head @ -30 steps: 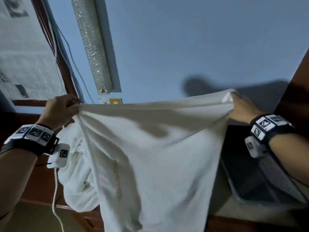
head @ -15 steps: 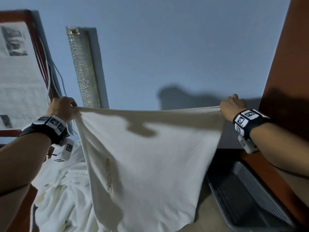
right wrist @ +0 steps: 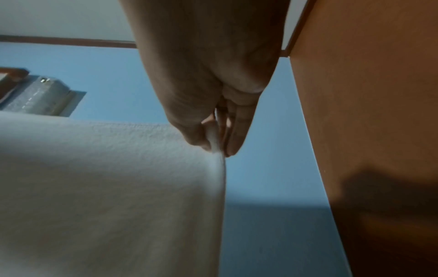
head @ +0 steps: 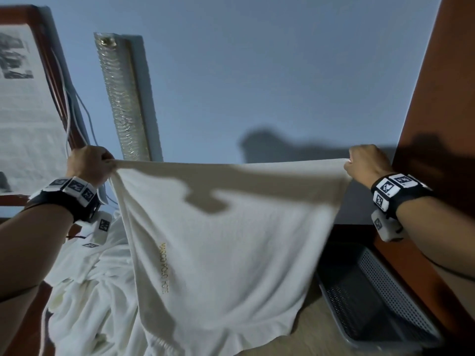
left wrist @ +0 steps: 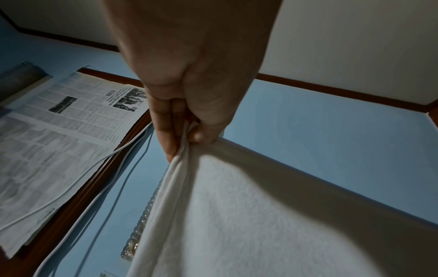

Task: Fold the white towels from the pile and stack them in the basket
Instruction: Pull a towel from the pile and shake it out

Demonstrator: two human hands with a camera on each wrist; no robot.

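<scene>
A white towel (head: 231, 240) with gold lettering hangs spread out in front of me, its top edge pulled taut. My left hand (head: 88, 167) pinches the towel's top left corner (left wrist: 182, 150) between thumb and fingers. My right hand (head: 366, 163) pinches the top right corner (right wrist: 214, 138) the same way. The towel's lower edge drapes onto the tan surface. Under my left arm lies the pile of crumpled white towels (head: 84, 291). The grey perforated basket (head: 401, 291) sits at the lower right, below my right forearm; the part of its inside that shows is dark.
A blue wall (head: 257, 73) stands behind the towel, with a foil-wrapped pipe (head: 120, 98) and white cables (head: 69, 109) beside a newspaper-covered window (head: 23, 98). A brown wooden panel (head: 442, 98) rises at the right, close to my right hand.
Both hands have lifted and moved further apart, pulling the towel's top edge straight. The view has tilted, so the basket and pile show lower in frame.
</scene>
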